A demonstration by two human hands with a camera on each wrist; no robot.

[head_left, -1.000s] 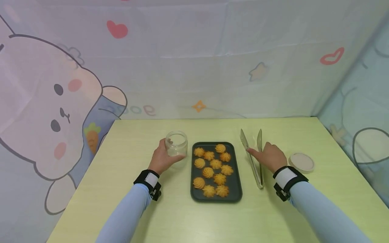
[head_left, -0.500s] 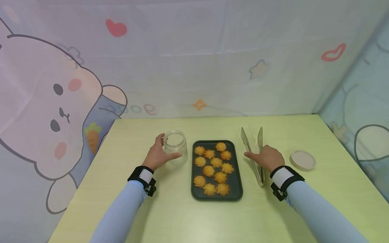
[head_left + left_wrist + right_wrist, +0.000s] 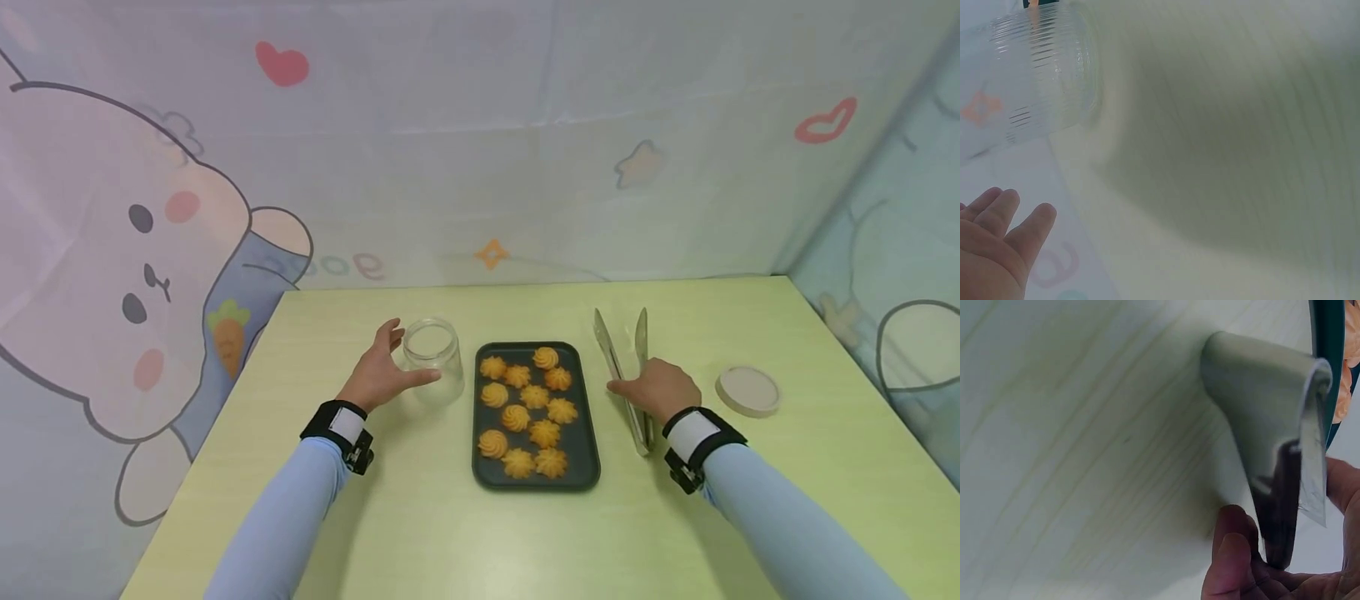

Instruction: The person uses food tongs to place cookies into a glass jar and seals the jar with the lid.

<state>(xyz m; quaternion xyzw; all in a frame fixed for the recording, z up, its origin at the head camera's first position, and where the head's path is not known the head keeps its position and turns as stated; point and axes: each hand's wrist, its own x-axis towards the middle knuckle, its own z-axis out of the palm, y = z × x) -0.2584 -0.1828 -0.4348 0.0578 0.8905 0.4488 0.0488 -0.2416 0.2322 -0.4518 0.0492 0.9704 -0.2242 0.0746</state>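
Observation:
An upright clear glass jar, lidless, stands left of the tray. My left hand is beside it, thumb and fingers spread; in the left wrist view, the fingers are apart from the jar. On the right, my right hand is over the metal tongs, thumb on one side and fingers on the other. The right wrist view shows the curled fingers around one arm of the tongs. The two tong arms are spread apart, tips pointing to the far edge.
Between the hands lies a dark baking tray bearing several piped golden cookies. A round pale lid lies to the right of my right hand. Behind the light table hangs a printed cloth.
My left hand has let go of the jar and drawn back to the left, its fingers spreading. My right hand stays at the tongs, with only a slight shift.

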